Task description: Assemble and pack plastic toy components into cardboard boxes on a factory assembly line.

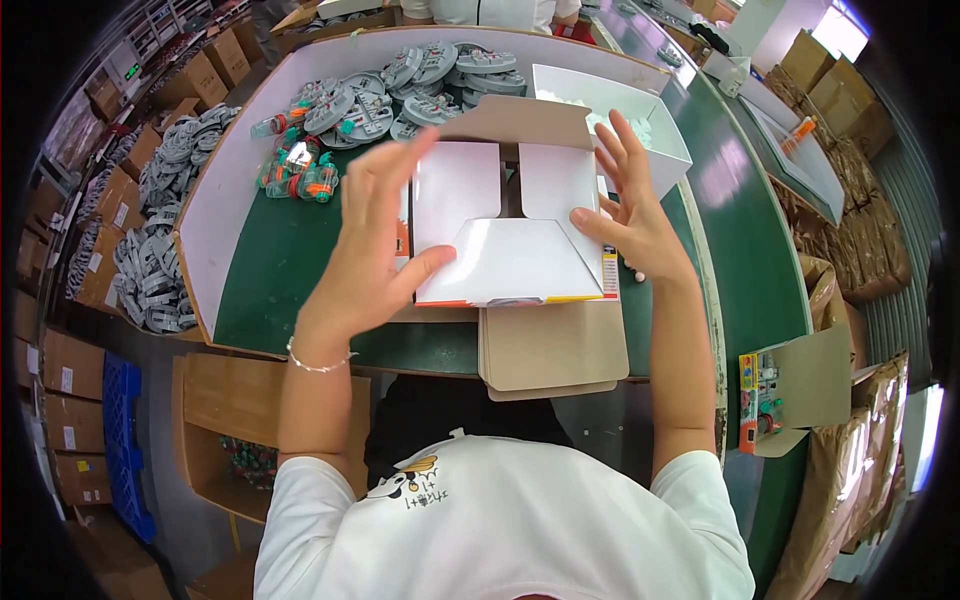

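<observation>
A carton with white flaps lies in front of me on the green table. Its two side flaps and the near flap are folded inward, with a dark gap between the side flaps. A brown flap stands up at its far side. My left hand is beside the carton's left edge, fingers stretched upward and thumb on the near flap's left part. My right hand is at the right edge, fingers spread and thumb by the right side flap. Brown flat cardboard pieces stick out below the carton at the table's front edge.
Grey disc-shaped toy parts are heaped at the back, beside clear, green and orange toy pieces. A white box stands back right. An opened carton with toys is at far right. An open brown box stands lower left.
</observation>
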